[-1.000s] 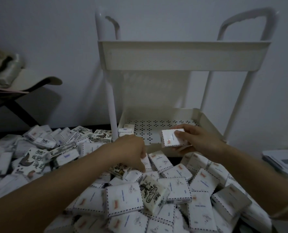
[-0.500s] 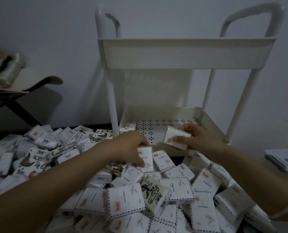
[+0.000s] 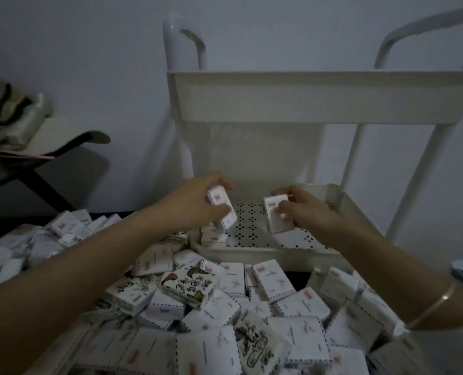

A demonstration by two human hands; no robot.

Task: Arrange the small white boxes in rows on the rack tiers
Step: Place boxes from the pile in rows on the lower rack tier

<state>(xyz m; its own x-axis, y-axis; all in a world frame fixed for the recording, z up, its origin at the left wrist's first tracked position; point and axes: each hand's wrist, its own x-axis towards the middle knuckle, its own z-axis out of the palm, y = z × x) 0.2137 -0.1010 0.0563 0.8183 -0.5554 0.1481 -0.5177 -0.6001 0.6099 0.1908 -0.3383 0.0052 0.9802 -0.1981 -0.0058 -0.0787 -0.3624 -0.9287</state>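
From the head camera: reaching forward over the pile [image 3: 225, 307] of boxes with both arms, up to the lower tier [image 3: 265, 253] of the rack [image 3: 186, 158]. Pinching one small white box [image 3: 223, 212] in the left hand [image 3: 195, 204], thumb across its face, fingers curled over the top, tilted, above the tier's front-left corner. Clasping a second box [image 3: 275, 220] in the right hand [image 3: 306, 212], up on edge over the middle of the perforated floor; touching that floor or not, cannot tell. Just below the left hand, a few placed boxes [image 3: 211, 238] tucked into that same front-left corner. Plenty of bare perforated floor toward the back and right walls. Upper tier [image 3: 319, 104] hanging overhead, so headroom only between the two tiers. Thin bangle [image 3: 435, 304] on the right wrist. On the boxes: dashed border, small red mark, blue line. On some in the pile, black ink drawings and characters, too blurred to read.
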